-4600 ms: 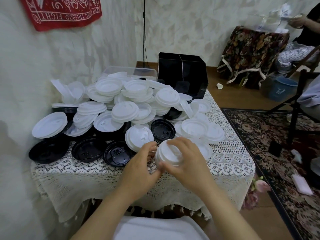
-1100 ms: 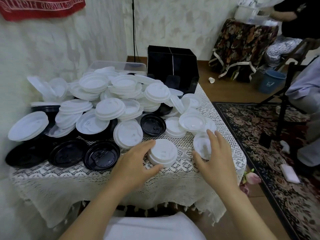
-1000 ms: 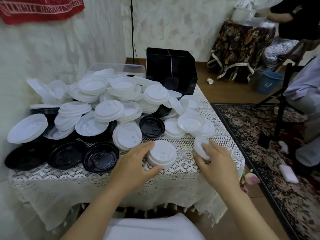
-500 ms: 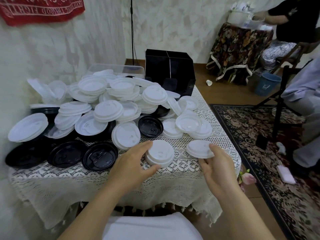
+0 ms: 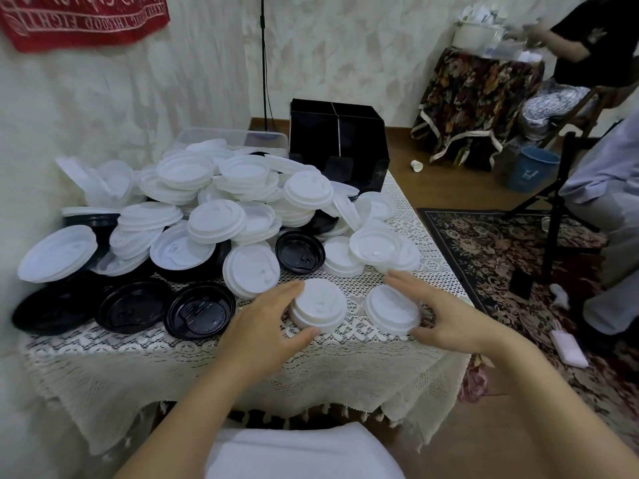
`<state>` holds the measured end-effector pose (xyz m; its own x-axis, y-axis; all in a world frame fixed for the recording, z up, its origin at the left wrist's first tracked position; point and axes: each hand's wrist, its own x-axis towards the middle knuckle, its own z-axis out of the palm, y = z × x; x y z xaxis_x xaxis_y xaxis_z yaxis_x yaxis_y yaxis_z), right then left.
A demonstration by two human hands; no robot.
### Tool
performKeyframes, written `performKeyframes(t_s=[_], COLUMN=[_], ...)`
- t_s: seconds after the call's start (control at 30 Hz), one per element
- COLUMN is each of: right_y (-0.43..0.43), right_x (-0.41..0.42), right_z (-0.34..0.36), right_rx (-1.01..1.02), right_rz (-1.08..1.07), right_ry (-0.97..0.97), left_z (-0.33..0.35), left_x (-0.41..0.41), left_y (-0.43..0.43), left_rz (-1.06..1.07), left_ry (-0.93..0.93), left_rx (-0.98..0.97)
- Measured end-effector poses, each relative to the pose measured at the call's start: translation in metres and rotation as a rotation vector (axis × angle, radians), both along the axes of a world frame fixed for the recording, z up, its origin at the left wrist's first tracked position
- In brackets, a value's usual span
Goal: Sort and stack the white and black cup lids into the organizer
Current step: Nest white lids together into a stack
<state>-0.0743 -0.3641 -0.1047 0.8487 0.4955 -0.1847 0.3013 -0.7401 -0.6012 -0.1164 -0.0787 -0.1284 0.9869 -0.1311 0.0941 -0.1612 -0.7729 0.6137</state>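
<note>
The table (image 5: 103,385), under a lace cloth, stands close against the wall on its left. Three black lids (image 5: 198,311) lie in a row near the front left edge, and behind them a heap of white lids (image 5: 216,221) covers the table back to the black organizer (image 5: 337,143) at the far edge. A bare strip of lace runs along the near edge.

The left hand (image 5: 262,326) curls its fingers and thumb round a short stack of white lids (image 5: 318,307) standing on the lace. Just beside it, the right hand (image 5: 453,323) holds a single white lid (image 5: 392,311) between its fingers and thumb, close to the table's right edge, beyond which lies a patterned rug (image 5: 501,257).

The red banner (image 5: 83,19) bears white lettering that reads reversed; embossing on the black lids is too small to read.
</note>
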Motion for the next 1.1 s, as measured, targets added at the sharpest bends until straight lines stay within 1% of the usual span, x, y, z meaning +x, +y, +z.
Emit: performKeyframes(t_s=[0.07, 0.17, 0.23, 0.33, 0.4, 0.5, 0.63, 0.8, 0.97, 1.1], right_y=[0.005, 0.009, 0.008, 0.007, 0.008, 0.01, 0.019, 0.054, 0.086, 0.095], right_x=[0.007, 0.009, 0.008, 0.006, 0.004, 0.001, -0.004, -0.004, 0.001, 0.004], right_z=[-0.002, -0.006, -0.009, -0.014, -0.014, -0.012, -0.005, 0.005, 0.004, -0.004], right_rx=[-0.026, -0.042, -0.036, -0.002, -0.003, 0.049, 0.15, 0.147, 0.124, 0.088], right_rz=[0.007, -0.081, -0.102, -0.027, -0.013, -0.068, -0.105, -0.047, 0.026, 0.061], right_ry=[-0.01, -0.081, -0.081, -0.091, -0.119, -0.121, -0.173, -0.199, -0.193, -0.18], left_z=[0.0, 0.0, 0.0, 0.0, 0.0, 0.001, 0.002, 0.003, 0.0, 0.001], left_x=[0.0, 0.0, 0.0, 0.0, 0.0, 0.0, -0.001, 0.0, 0.001, 0.001], left_y=[0.0, 0.001, 0.001, 0.0, 0.0, 0.0, 0.0, 0.0, 0.002, 0.002], left_rz=[0.001, 0.0, 0.0, 0.0, 0.001, 0.004, 0.01, 0.036, 0.031, 0.039], left_ry=[0.0, 0.0, -0.002, 0.001, 0.006, 0.021, 0.029, 0.069, 0.083, 0.062], left_rx=[0.004, 0.012, 0.017, 0.021, 0.021, 0.009, -0.007, -0.015, -0.074, -0.035])
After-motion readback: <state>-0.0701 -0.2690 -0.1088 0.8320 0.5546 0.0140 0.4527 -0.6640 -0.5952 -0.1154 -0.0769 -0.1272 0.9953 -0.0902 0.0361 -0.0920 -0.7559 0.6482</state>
